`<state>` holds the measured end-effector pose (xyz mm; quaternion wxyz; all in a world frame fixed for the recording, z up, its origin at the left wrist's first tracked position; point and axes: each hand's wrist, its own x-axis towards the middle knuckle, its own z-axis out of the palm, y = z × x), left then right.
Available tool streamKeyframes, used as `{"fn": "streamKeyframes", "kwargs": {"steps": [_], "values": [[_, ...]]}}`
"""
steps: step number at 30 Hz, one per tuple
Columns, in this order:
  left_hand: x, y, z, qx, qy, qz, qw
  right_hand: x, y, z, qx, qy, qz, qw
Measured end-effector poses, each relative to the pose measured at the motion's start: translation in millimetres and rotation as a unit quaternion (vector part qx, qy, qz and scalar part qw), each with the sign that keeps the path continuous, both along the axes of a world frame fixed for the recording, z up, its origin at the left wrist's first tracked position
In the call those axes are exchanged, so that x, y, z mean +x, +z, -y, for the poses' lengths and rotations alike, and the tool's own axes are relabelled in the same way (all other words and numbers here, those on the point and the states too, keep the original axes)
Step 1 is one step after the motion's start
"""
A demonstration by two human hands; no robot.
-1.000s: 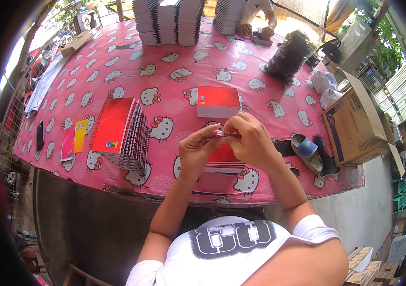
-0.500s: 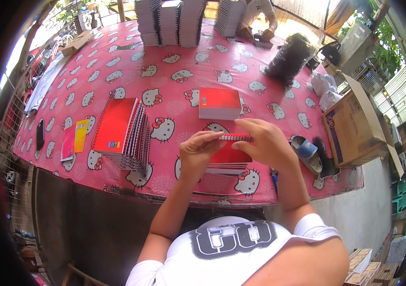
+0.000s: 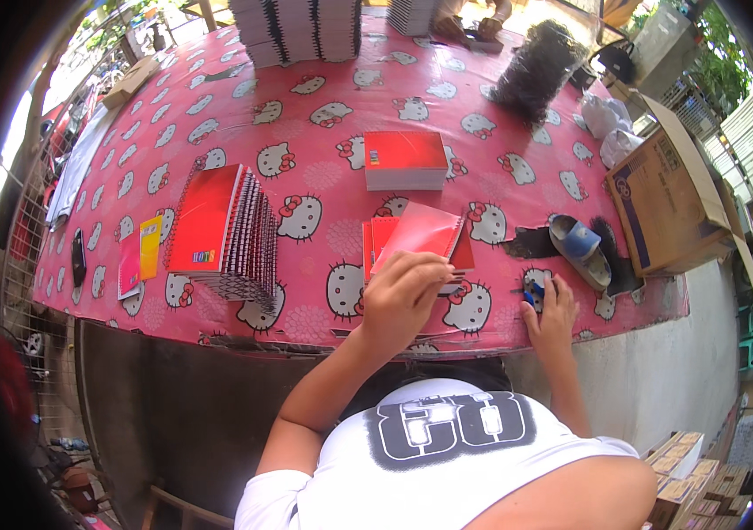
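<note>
My left hand [image 3: 405, 296] is closed on the lower edge of a spiral notebook [image 3: 421, 231] with a red cover, held tilted above a low stack of red-covered notebooks [image 3: 376, 231]. My right hand [image 3: 557, 311] lies at the table's front edge, fingers spread, thumb and forefinger touching a small blue-handled tool [image 3: 530, 299]; its working end is hidden. A thick block of red-covered books [image 3: 405, 177] sits just beyond the notebook. To the left rises a tall stack of spiral-bound red notebooks [image 3: 209, 221].
A pink patterned cloth [image 3: 328, 212] covers the table. On the right are a blue and grey slipper [image 3: 581, 252], a cardboard box [image 3: 673, 199] and a black wire-like bundle [image 3: 536, 75]. Tall paper stacks [image 3: 297, 31] and another person's hands [image 3: 469, 31] are at the back; a phone [image 3: 79, 256] lies left.
My right hand has left the notebook's spiral and moved right and down to the blue-handled tool. The left hand keeps the notebook, now tilted with its cover showing. The view has shifted slightly.
</note>
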<state>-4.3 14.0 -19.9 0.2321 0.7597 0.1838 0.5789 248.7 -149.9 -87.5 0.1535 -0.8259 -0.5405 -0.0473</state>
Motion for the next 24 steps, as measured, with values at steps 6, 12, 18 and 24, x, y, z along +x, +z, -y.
{"fn": "streamKeyframes", "kwargs": {"steps": [6, 12, 18, 24], "values": [[8, -20, 9, -0.076, 0.027, 0.059, 0.995, -12, 27, -6, -0.035, -0.036, -0.092, 0.995], [9, -16, 10, -0.062, 0.018, 0.059, 0.996, -78, 103, -41, 0.096, 0.208, -0.279, 0.933], [8, -18, 10, -0.109, 0.013, 0.064, 0.992, -88, 105, -59, 0.135, 0.287, -0.186, 0.93], [6, -14, 1, 0.008, 0.019, 0.079, 0.997, -68, 76, -69, -0.1, 0.165, -0.871, 0.452]]}}
